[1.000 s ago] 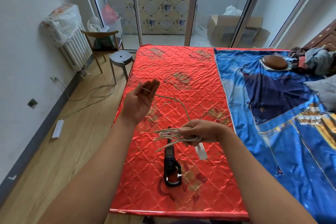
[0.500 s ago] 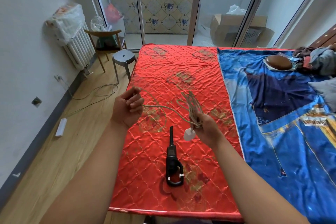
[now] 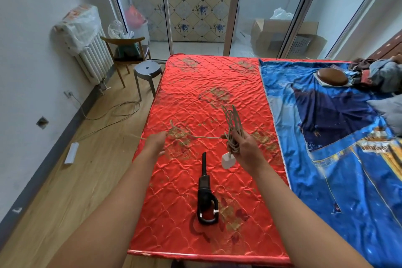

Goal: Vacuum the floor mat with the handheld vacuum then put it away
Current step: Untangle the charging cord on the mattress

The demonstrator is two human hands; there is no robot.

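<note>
A black handheld vacuum lies on the red quilted mat, nozzle pointing away from me, handle loop nearest me. My right hand is above the mat, just right of the nozzle, closed on a coiled beige cable whose loops stick upward. A white plug hangs below that fist. One strand of the cable runs left to my left hand, which pinches it over the mat's left edge.
A blue printed sheet covers the right side, with a brown cushion and clothes at its far end. Left of the mat are the wooden floor, a grey stool, a chair, a radiator, loose wires and a white power strip.
My right hand turned the coil from lying flat to standing upright and moved slightly right. My left hand dropped from a raised open palm to pinching the strand near the mat's left edge.
</note>
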